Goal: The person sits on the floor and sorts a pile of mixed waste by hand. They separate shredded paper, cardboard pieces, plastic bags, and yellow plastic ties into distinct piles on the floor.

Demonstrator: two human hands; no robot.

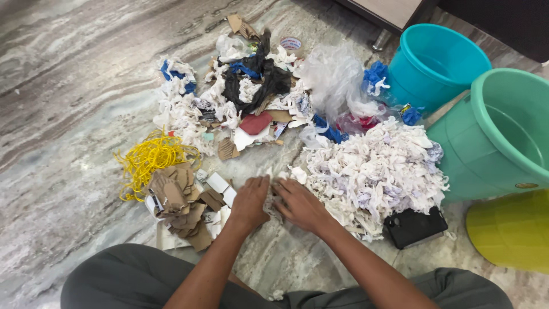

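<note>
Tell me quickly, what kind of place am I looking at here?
Likely a room in a home: a polished marble-look floor, plastic buckets beside sorted waste, and both hands at a heap of crumpled paper.

Seated on the floor, I reach both bare forearms forward from my grey-trousered knees. My left hand (249,201) rests palm down, fingers curled, just left of the white paper scrap pile (374,171). My right hand (300,205) lies beside it, fingers spread at the pile's near-left edge, wrists close together.
</note>
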